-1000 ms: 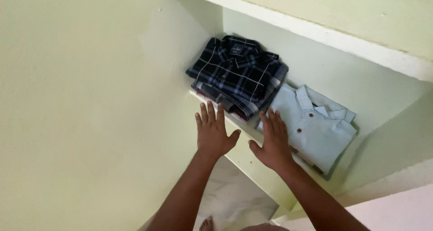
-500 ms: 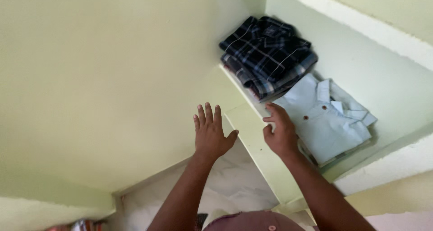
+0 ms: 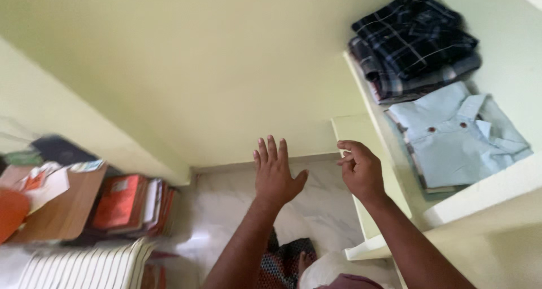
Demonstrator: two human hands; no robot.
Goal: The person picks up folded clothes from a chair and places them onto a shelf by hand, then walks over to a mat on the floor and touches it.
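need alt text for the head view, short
Two bare hands held up empty before a pale green wall: the left hand open flat, the right hand loosely curled beside a shelf. The shelf holds a folded dark plaid shirt and a light blue shirt; books lie lower left.

Both bare forearms reach up and forward from the bottom of the view, roughly side by side. The left hand is flat and open, palm facing away, its four fingers straight and close together and the thumb angled out to the right. The right hand sits just beside it, at about the same height, loosely curled, fingers bent inward toward the thumb. Neither hand holds anything.
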